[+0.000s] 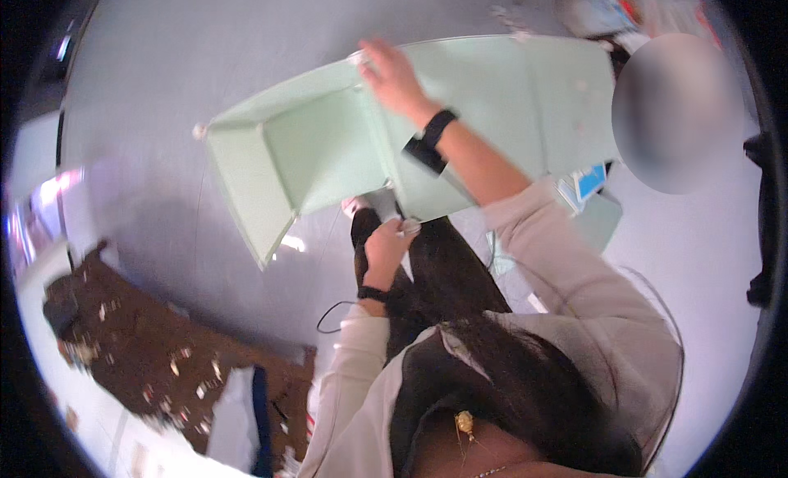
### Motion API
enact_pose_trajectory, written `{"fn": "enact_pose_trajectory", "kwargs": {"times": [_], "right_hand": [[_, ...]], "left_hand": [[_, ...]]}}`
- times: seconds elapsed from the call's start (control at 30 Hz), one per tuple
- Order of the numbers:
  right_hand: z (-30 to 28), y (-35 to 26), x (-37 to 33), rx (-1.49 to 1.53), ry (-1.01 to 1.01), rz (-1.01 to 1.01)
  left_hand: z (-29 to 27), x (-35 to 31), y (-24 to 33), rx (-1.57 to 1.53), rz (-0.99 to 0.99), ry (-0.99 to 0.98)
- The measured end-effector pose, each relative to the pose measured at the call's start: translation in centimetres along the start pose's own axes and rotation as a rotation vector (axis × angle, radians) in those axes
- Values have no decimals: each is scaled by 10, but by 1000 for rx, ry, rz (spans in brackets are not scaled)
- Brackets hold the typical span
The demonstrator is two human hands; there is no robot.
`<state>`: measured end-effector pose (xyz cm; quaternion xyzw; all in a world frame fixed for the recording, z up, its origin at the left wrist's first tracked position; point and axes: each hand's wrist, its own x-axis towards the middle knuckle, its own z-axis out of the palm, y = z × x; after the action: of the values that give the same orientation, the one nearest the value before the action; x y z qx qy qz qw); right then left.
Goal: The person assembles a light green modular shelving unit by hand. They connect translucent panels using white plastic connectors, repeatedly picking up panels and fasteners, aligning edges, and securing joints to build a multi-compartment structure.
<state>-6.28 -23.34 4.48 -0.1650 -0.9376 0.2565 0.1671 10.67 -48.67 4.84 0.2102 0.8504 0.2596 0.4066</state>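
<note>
A pale green panelled unit (460, 108), perhaps a folding storage rack, stretches across the upper middle, with an open box-like compartment (320, 149) at its left end. White corner connectors show along its edges. My right hand (392, 80) reaches over the far edge, its slightly blurred fingers closed about a white connector (359, 57). Lower down, my left hand (386, 250) is closed, its fingertips pinching another white connector (410, 227) at the near edge. A further white connector (199, 131) sits at the far left corner, touched by neither hand.
Grey floor (156, 75) surrounds the unit. A brown-covered surface (148, 338) strewn with small items stands at lower left, with white and dark blue cloth (238, 420) on it. At right lies a blue-and-white card or packet (589, 182). Bags (599, 10) lie at the far right.
</note>
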Motion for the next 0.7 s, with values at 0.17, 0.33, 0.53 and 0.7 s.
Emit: {"fn": "enact_pose_trajectory", "kwargs": {"times": [0.17,0.33,0.53,0.7], "right_hand": [[-83,-5,-122,284,110,300],[-164,28,-257,113,156,588],[-215,46,-404,126,143,977],[-229,94,-474,263,-71,1109]], "left_hand": [[-26,-3,-18,167,83,-194],[-50,-9,-51,276,148,-234],[-63,-23,-45,461,94,-282],[-25,-36,5,353,78,-231]]}}
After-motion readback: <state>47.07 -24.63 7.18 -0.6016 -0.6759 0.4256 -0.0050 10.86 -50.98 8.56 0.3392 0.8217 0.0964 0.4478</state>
